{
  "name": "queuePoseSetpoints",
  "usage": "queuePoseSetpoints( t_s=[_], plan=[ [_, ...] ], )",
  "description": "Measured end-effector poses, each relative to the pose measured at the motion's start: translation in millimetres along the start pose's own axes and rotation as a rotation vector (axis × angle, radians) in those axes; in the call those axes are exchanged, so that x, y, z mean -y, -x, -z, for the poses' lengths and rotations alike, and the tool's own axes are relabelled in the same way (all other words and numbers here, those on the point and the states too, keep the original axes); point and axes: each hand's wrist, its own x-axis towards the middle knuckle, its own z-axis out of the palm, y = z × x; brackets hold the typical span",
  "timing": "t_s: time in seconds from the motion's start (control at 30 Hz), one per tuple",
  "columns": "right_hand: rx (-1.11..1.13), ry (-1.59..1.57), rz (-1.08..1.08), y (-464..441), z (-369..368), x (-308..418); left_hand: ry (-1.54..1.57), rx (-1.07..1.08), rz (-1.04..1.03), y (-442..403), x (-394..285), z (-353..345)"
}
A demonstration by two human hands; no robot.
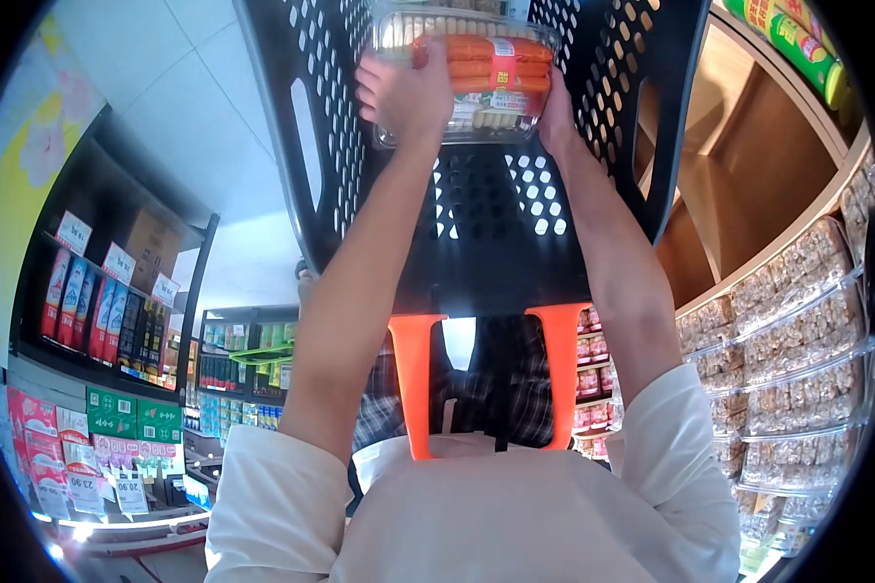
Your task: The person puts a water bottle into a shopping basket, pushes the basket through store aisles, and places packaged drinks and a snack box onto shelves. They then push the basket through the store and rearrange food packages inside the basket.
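Note:
A clear plastic box (pixel 454 134) with rows of pale finger-shaped pieces is in the upper middle, inside the black shopping basket (pixel 496 272). On top of it lies an orange-red pack of sausage-like sticks (pixel 481 63) with a printed label. My left hand (pixel 408 92) grips the box's left side, its thumb lying against the orange-red pack. On the opposite side my right hand (pixel 556 115) is closed around the box's edge, its fingers partly hidden. Whether the box rests on other goods cannot be seen.
The basket has perforated walls and an orange handle (pixel 413 389) close to my body. Shelves with boxed goods (pixel 78 301) and price tags stand to the left. Stacked clear packs (pixel 787 330) and a wooden shelf unit (pixel 768 146) are on the right.

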Motion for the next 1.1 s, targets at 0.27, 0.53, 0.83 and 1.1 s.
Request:
queuePoseSetpoints(
  t_s=[0.27,0.53,0.83,1.1],
  plan=[
    [-0.019,0.064,-0.045,18.8,0.5,-10.0,0.048,0.047,0.169,30.3,29.9,6.2],
    [-0.028,0.208,-0.048,17.2,-31.1,4.2,0.017,-0.115,0.22,20.0,45.7,-7.5],
    [-0.024,0.13,-0.07,-12.2,-26.7,-8.7,-0.071,-0.129,0.2,4.5,43.6,-26.3],
    [0.074,0.099,-0.137,-63.3,-6.5,-27.9,-0.202,-0.187,0.022,-8.2,33.1,-45.5]
  ],
)
